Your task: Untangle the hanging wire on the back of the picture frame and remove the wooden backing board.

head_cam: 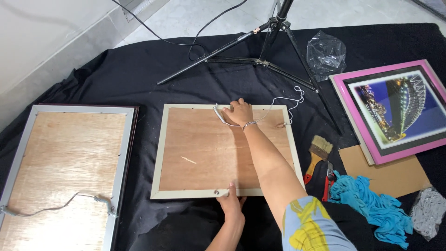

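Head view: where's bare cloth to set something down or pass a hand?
Free: the black cloth between the tripod legs and the two face-down frames, and the narrow strip between the left frame and the middle frame. Crowded: right of the middle frame, with brush, blue rag, cardboard and pink framed picture packed together.

Your right arm stretches forward at full reach, forearm bare, a patterned sleeve at the shoulder. Your right hand (239, 113) lies palm down, fingers curled and pressing (a beaded band circles the wrist). Your left hand (229, 201) sits close to your body, thumb up, fingers tucked out of sight.
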